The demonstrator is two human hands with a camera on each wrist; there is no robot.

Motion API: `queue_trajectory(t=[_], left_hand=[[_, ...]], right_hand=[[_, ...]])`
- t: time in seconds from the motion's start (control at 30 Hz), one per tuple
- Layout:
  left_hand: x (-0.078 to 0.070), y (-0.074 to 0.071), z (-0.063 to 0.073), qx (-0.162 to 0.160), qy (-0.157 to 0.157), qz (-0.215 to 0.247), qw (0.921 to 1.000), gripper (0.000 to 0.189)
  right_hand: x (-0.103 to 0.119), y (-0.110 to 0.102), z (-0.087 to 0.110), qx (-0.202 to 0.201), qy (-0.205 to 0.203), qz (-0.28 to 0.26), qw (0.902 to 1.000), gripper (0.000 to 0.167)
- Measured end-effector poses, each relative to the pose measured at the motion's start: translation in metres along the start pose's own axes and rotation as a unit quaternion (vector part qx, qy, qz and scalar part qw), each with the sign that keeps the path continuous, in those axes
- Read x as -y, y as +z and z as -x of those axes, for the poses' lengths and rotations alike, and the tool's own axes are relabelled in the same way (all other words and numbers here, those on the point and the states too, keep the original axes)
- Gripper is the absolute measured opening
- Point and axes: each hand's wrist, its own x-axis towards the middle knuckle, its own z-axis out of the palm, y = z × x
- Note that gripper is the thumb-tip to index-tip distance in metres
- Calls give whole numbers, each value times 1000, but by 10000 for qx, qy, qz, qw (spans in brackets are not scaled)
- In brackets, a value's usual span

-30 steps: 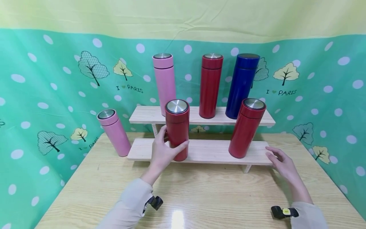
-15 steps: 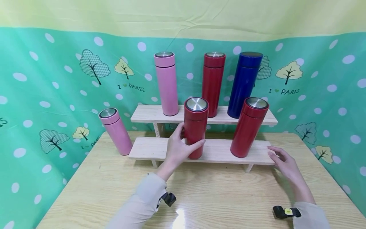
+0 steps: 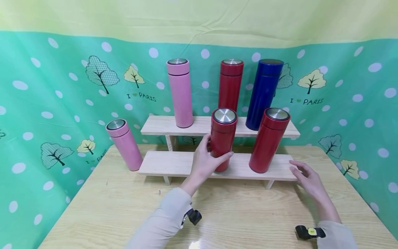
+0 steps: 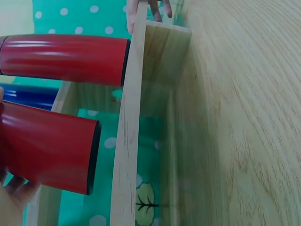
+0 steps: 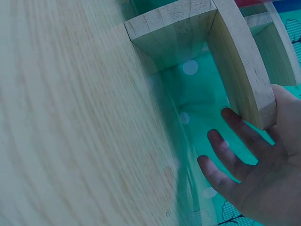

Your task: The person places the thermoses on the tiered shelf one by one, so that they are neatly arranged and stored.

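Note:
My left hand (image 3: 205, 160) grips a red thermos flask (image 3: 223, 138) with a steel-topped lid, fingers round its side and thumb across the front. In the left wrist view the base of this held flask (image 4: 51, 146) stands a little off the edge of the lower shelf (image 4: 129, 122). A second red flask (image 3: 268, 141) stands to its right on that shelf. My right hand (image 3: 309, 180) holds the right end of the lower wooden shelf (image 3: 168, 162). In the right wrist view several fingers (image 5: 230, 157) spread below the shelf end (image 5: 265, 106).
On the upper shelf (image 3: 155, 125) stand a pink flask (image 3: 180, 93), a red flask (image 3: 230, 84) and a blue flask (image 3: 264, 95). Another pink flask (image 3: 125, 145) stands on the table (image 3: 124, 207), left of the lower shelf. A green dotted cloth (image 3: 62, 117) hangs behind.
My left hand has carried the red flask to the right along the lower shelf, from in front of the pink flask to in front of the upper red one. The right hand has stayed put.

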Motion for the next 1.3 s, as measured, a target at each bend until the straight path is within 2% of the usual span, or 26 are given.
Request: queue_trajectory(t=[0.2,0.6,1.07,1.3], left_hand=[[1,11,-4,4,-67,275,9996,71],[3,25,-7,148,-257,337,9990,72],[5,33,-8,208,-454,457,9977,73],[5,37,-8,95,-572,620,9964,76]], right_hand=[[1,0,1,-23,88,24,10000,66],[3,-1,1,-26,16,101,9999,65],[2,0,1,6,68,267,9996,67],[1,0,1,-25,21,160,9999,65]])
